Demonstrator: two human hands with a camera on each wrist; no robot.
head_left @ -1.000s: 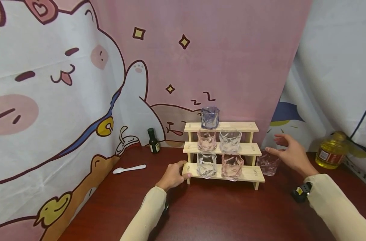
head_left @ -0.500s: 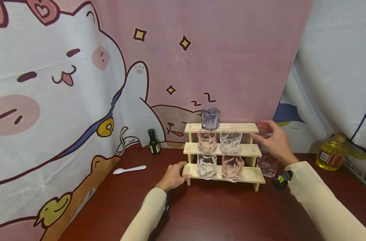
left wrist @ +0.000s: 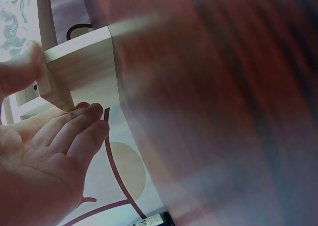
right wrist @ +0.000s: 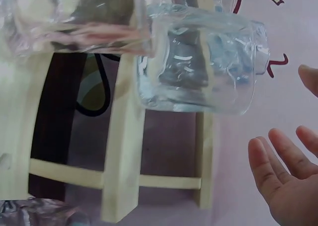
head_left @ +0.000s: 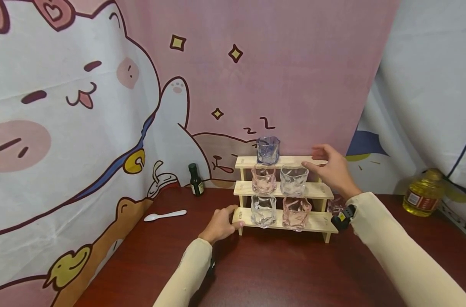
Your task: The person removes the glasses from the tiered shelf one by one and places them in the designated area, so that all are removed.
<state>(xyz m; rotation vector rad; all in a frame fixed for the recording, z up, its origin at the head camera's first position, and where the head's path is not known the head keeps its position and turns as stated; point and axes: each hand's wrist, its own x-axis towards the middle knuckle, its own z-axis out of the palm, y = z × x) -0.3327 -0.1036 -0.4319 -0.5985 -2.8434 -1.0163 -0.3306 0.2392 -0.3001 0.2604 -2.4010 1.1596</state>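
Observation:
A three-step wooden display rack (head_left: 319, 221) stands on the dark red table. My left hand (head_left: 219, 225) holds the left end of its lowest board, thumb on one side and fingers on the other, as the left wrist view shows. On the top step sits a bluish glass tumbler (head_left: 268, 150). The middle step bears a pink tumbler (head_left: 263, 179) and a clear tumbler (head_left: 293, 181); the lowest has a clear tumbler (head_left: 263, 211) and a pink tumbler (head_left: 296, 213). My right hand (head_left: 333, 168) hovers right of the middle clear tumbler, fingers spread, holding nothing.
Another pinkish glass (head_left: 336, 204) stands on the table right of the rack, partly hidden by my right wrist. An oil bottle (head_left: 423, 194) is at far right. A small dark bottle (head_left: 196, 180) and a white spoon (head_left: 165, 215) lie to the left. Printed cloth hangs behind.
My right hand has moved left from above the pinkish table glass to the rack's upper right end, beside the middle clear tumbler. The left hand and the tumblers have stayed put.

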